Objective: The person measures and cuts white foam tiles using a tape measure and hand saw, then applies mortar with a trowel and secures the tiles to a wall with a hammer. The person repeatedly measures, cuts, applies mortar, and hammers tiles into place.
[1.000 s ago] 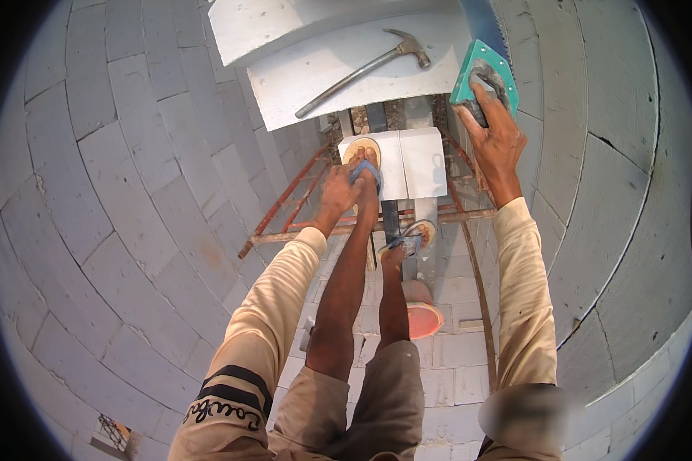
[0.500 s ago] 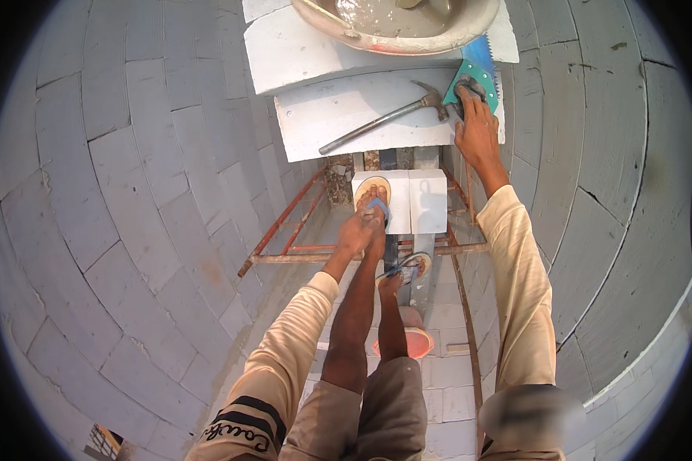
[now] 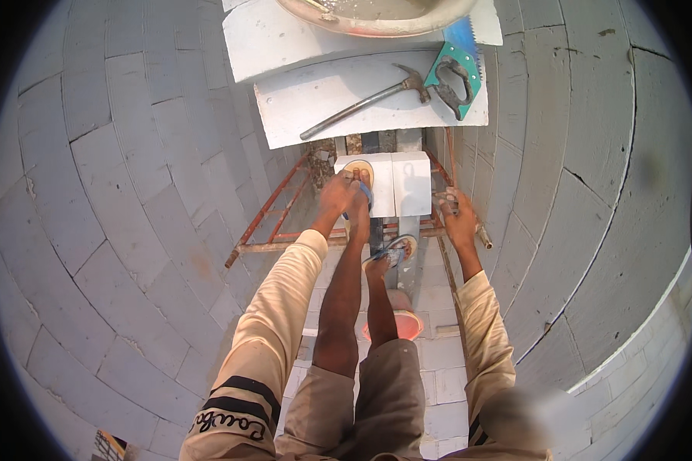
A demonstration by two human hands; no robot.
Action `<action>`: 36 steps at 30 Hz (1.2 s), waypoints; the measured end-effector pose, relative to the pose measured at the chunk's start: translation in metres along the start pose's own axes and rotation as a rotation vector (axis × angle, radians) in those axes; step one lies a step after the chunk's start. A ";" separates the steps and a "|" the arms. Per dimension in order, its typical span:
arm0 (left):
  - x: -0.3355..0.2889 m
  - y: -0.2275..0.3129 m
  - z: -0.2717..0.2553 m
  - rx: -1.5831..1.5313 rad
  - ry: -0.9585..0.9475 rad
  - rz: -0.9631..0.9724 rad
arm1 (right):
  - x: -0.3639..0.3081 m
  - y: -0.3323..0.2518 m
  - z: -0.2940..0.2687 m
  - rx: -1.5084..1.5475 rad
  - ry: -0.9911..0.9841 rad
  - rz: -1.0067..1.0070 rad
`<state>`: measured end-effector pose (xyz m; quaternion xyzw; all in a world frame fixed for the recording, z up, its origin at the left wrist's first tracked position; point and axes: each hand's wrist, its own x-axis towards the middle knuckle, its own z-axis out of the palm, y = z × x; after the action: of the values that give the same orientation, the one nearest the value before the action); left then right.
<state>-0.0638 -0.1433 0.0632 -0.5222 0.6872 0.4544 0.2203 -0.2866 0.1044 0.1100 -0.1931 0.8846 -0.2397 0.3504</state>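
My left hand [image 3: 336, 198] is beside my sandalled foot [image 3: 358, 184], its fingers curled in; what they hold, if anything, is hidden. That foot stands on a white block [image 3: 381, 186], with another white block [image 3: 412, 184] against its right side. My right hand [image 3: 460, 221] is low, just right of the blocks near the scaffold rail, its fingers bent together around something I cannot make out. Beyond both hands, a claw hammer [image 3: 365, 106] and a handsaw [image 3: 455, 81] with a green and black handle lie on a white slab [image 3: 284, 114].
A basin [image 3: 377, 29] of wet grey mix stands on the far blocks. Red scaffold bars [image 3: 263, 206] cross below, above a reddish bucket [image 3: 406, 326] on the floor. Grey block walls rise close on the left [image 3: 131, 192] and right [image 3: 569, 177].
My right hand has left the saw handle and come down toward me beside the blocks. My left hand has shifted slightly at the foot. The view has moved a little.
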 end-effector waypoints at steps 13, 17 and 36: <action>0.095 0.050 0.150 0.464 -0.063 0.339 | -0.043 0.169 0.213 1.080 -0.133 0.920; 0.098 0.054 0.155 0.494 -0.135 0.298 | -0.019 0.131 0.212 1.218 0.003 1.039; 0.120 0.050 0.133 -0.074 -0.027 0.212 | 0.150 0.110 0.112 0.531 0.107 0.210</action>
<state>-0.1750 -0.0892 -0.0756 -0.4483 0.7182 0.5074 0.1608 -0.3280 0.0843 -0.1024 0.0109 0.8233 -0.4350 0.3644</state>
